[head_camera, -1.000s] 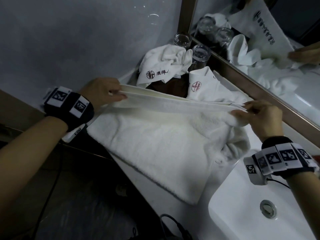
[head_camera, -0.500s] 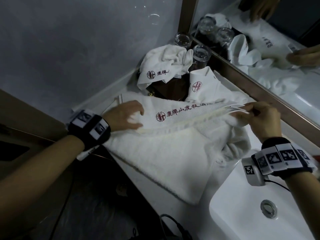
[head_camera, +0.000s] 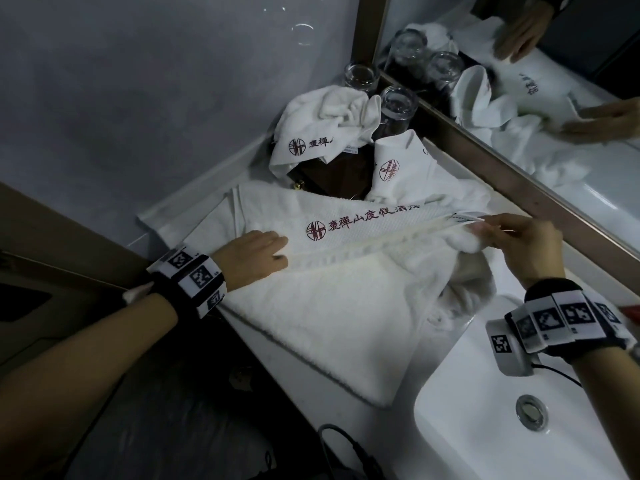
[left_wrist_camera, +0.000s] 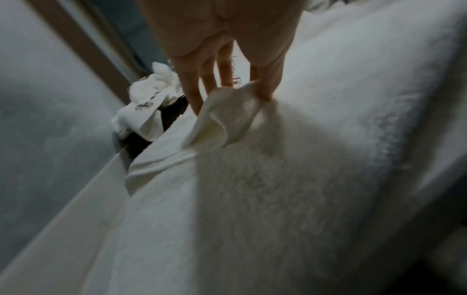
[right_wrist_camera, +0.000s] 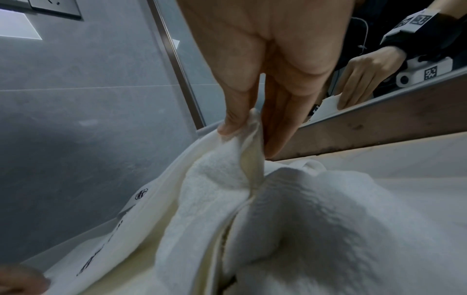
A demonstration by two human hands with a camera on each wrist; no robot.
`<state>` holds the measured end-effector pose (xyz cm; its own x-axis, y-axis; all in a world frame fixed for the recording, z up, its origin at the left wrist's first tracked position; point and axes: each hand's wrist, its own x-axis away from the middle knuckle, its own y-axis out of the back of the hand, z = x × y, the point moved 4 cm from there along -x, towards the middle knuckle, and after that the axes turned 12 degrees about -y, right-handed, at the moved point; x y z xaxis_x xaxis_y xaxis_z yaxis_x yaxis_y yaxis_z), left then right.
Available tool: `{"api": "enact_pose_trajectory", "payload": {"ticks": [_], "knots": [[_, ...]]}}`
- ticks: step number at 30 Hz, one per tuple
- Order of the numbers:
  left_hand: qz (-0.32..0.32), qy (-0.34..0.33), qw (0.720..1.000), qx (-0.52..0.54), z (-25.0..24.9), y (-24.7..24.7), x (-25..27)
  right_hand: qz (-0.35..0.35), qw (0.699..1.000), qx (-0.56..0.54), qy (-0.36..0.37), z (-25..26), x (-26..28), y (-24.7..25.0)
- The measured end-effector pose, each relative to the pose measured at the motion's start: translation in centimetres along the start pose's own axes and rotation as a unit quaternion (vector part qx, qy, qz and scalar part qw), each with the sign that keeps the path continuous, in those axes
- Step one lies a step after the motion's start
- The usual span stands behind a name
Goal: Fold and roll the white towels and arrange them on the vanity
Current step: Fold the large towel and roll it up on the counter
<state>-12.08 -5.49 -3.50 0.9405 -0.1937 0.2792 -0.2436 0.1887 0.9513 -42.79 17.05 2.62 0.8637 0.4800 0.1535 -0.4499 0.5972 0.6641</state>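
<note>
A white sink basin (head_camera: 460, 431) sits nearest, at the right of the vanity counter (head_camera: 194, 206). Beside it a large white towel (head_camera: 339, 327) lies spread on the counter; the left hand (head_camera: 254, 252) pinches its folded edge between thumb and straight fingers, and the right hand (head_camera: 519, 242) pinches the far corner, lifted slightly. Farther back, two crumpled logo towels (head_camera: 322, 133) and drinking glasses (head_camera: 398, 103) stand by the mirror (head_camera: 519, 81).

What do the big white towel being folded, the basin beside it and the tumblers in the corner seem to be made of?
The big white towel looks like cotton terry: fluffy looped pile, a flat woven band with red stitched lettering. The white basin seems glazed ceramic, smooth and glossy with a metal drain, though it could be resin. The clear tumblers appear to be glass, transparent with thick rims.
</note>
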Motion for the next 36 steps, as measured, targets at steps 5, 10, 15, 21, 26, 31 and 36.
{"api": "enact_pose_trajectory", "payload": {"ticks": [5, 10, 15, 21, 26, 31, 36], "knots": [[-0.01, 0.05, 0.999, -0.007, 1.3, 0.7, 1.2, -0.036, 0.998, 0.036, 0.023, -0.3, 0.1, 0.2], [-0.137, 0.13, 0.976, 0.11, 5.6, 4.4, 3.2, -0.056, 0.992, 0.083, 0.07, 0.7, 0.2, 0.0], [-0.213, 0.331, 0.903, 0.171, 11.2, 7.0, 4.3, -0.067, 0.991, 0.061, 0.094, 1.9, -0.2, -0.3], [-0.306, 0.374, 0.84, 0.247, 12.9, 8.0, 4.8, -0.083, 0.995, 0.015, 0.05, 0.8, -0.2, 0.3], [-0.248, 0.301, 0.875, 0.287, 12.9, 8.2, 4.3, -0.099, 0.994, 0.024, 0.039, 0.0, -0.1, 0.4], [-0.346, 0.285, 0.806, 0.386, 13.2, 7.9, 5.3, -0.098, 0.995, 0.004, 0.03, -0.4, -0.4, 0.4], [-0.347, 0.244, 0.812, 0.4, 13.1, 8.1, 5.2, -0.094, 0.995, -0.013, 0.021, -0.7, -0.5, 0.4]]}}
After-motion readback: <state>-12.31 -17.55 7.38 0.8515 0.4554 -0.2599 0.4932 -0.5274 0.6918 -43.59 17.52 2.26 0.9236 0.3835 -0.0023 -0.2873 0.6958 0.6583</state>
